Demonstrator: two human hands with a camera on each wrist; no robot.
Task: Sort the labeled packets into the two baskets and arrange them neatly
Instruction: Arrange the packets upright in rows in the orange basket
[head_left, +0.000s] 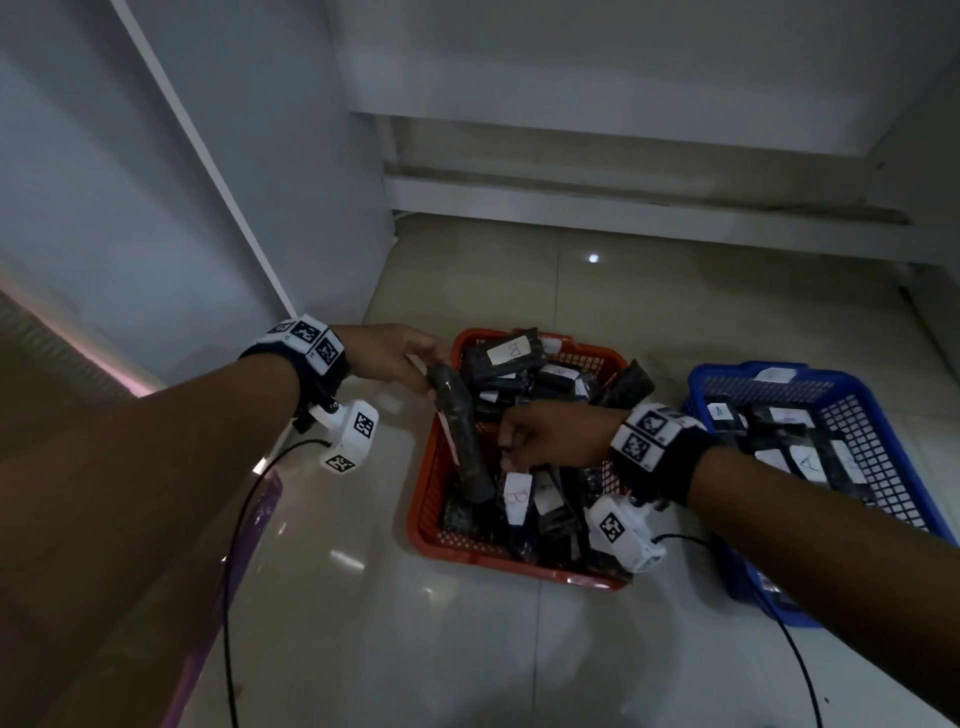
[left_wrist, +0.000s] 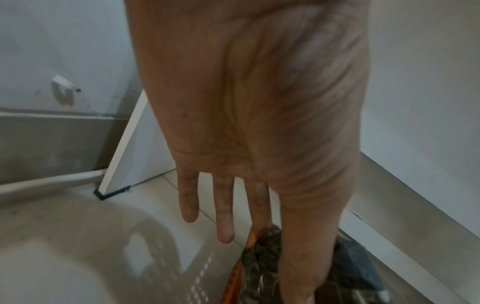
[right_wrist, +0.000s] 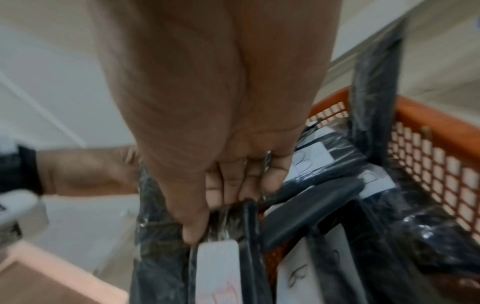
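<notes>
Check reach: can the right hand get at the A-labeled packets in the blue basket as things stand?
Probably yes, once freed. The right hand is over the red basket, pinching a packet there. The blue basket sits open-topped beside that wrist, nothing covering its A packets.

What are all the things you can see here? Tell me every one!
Orange basket: one, orange-red, on the floor, middle.
Blue basket: one, blue, on the floor to the right of the orange one.
Packets: many, too piled to count, black with white labels, in both baskets.
Long packet: one, black, tilted over the orange basket's left edge.
Floor: glossy pale tiles.
Walls: white and grey, behind and left.
Wrist cameras: two, white with black square markers, one under each wrist.
Left hand: grips the long packet's top end.
Right hand: pinches a packet inside the orange basket.
</notes>
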